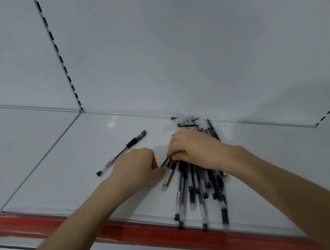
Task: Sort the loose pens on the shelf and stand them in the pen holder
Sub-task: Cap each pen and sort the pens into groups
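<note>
A heap of several clear pens with black caps [199, 187] lies on the white shelf [75, 171], fanning toward the front edge. My right hand [193, 150] rests on top of the heap, fingers curled around some of the pens. Just left of it, my left hand [137, 166] pinches one pen at the heap's left edge. One single pen [121, 153] lies apart on the shelf to the left. At the back of the shelf sits a clear plastic holder [187, 121], half hidden behind my right hand.
A red strip [89, 227] with a low clear guard runs along the shelf's front edge. A white back panel with slotted uprights [60, 58] closes the rear. Open shelf surface extends left and right of the pens.
</note>
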Action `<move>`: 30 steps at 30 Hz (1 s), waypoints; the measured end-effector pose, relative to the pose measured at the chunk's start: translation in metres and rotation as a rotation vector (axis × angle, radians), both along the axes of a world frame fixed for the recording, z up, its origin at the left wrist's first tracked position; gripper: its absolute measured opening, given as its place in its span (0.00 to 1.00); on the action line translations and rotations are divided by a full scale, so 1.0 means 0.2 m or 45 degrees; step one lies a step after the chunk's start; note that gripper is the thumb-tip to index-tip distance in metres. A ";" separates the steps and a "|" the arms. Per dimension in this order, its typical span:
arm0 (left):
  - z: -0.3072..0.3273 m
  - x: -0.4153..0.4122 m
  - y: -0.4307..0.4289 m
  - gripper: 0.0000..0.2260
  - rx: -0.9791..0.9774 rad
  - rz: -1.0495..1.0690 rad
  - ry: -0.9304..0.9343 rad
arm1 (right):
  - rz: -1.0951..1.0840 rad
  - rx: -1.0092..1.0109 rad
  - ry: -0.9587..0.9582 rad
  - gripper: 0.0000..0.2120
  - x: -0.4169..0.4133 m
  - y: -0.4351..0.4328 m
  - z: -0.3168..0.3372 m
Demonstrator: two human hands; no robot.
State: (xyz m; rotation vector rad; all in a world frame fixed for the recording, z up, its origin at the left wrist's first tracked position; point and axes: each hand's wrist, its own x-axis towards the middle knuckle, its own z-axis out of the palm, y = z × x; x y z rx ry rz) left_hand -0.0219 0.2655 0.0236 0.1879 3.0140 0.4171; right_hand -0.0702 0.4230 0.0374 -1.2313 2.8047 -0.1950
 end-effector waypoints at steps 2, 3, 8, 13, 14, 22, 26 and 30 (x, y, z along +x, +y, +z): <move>0.00 -0.01 -0.01 0.10 -0.008 0.015 -0.003 | 0.031 0.062 -0.022 0.09 0.00 -0.02 0.02; 0.00 -0.01 -0.01 0.09 -0.009 0.021 -0.013 | 0.037 0.093 -0.032 0.08 -0.01 -0.02 0.03; 0.02 -0.02 -0.07 0.06 0.088 0.002 -0.085 | 0.093 0.197 -0.054 0.07 0.02 -0.05 0.06; 0.08 0.00 -0.22 0.06 0.619 0.180 -0.286 | 0.132 0.247 -0.006 0.10 0.04 -0.08 0.03; 0.10 0.01 -0.24 0.05 0.859 0.236 -0.359 | 0.143 0.274 0.015 0.11 0.03 -0.08 0.02; 0.16 0.06 -0.23 0.10 1.950 0.265 -0.469 | -0.298 -0.630 -0.326 0.04 0.02 -0.01 0.08; 0.18 0.08 -0.17 0.11 1.972 0.182 -0.433 | -0.561 -1.421 -0.511 0.07 0.01 0.06 0.21; 0.20 0.11 -0.07 0.09 1.701 0.151 -0.180 | -0.589 -1.868 -0.713 0.10 0.01 0.07 0.33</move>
